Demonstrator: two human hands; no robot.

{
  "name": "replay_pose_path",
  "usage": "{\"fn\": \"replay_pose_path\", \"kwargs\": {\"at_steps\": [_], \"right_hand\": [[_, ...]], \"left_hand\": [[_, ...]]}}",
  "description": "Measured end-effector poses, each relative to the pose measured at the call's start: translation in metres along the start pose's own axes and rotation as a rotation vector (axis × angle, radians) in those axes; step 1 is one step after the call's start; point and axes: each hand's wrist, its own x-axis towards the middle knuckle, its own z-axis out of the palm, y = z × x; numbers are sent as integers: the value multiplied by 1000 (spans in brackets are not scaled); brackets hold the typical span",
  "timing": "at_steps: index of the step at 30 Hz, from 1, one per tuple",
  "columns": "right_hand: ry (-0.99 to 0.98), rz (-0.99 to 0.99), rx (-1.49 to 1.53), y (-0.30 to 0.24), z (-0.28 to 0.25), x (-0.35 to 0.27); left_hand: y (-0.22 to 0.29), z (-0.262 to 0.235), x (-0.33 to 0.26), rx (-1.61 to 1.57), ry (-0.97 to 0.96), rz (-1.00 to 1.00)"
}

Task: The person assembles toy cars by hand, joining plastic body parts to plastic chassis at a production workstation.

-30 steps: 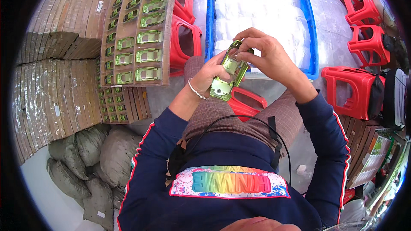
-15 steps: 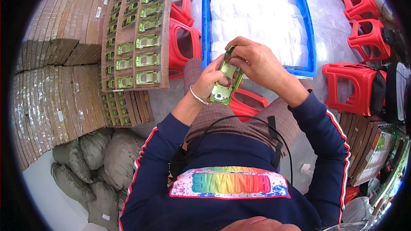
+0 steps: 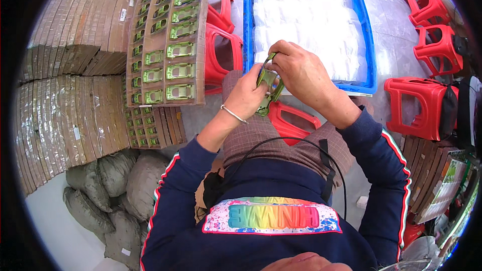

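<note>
Between both hands, above my lap, is a shiny green toy car body shell with openings in it. My left hand wears a bracelet at the wrist and grips the shell's left side, covering part of it. The fingers of my right hand are bent and pinch the shell's far end. What the fingertips press on there is hidden. On the left stands a divided cardboard tray holding rows of similar green car shells, some with dark parts.
A blue crate of white wrapped items lies ahead. Red stools stand at right, another between my knees. Stacked cardboard trays and grey sacks fill the left. A black cable crosses my lap.
The car shell has turned more edge-on, and my left hand now covers more of it. Both hands still hold it. The whole view has shifted slightly.
</note>
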Motion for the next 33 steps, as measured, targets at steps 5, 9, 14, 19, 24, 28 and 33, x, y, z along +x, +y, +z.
{"fn": "replay_pose_path", "kwargs": {"at_steps": [5, 9, 14, 19, 24, 28, 33], "right_hand": [[-35, -40, -32, -2, -6, 4], [-44, 12, -2, -5, -5, 3], [-72, 8, -9, -3, -4, -1], [-56, 4, 39, -7, -10, 2], [-31, 54, 19, -7, -3, 0], [-46, 127, -45, -10, 3, 1], [140, 58, -188, -10, -4, 5]], "left_hand": [[0, 1, 2, -105, 44, 32], [1, 1, 0, -139, 38, -14], [-2, 0, -1, -182, -11, -49], [8, 2, -2, -329, 19, -58], [3, 7, 1, -169, 92, -25], [3, 4, -1, -265, 83, -38], [4, 0, 6, -304, 102, -82]]}}
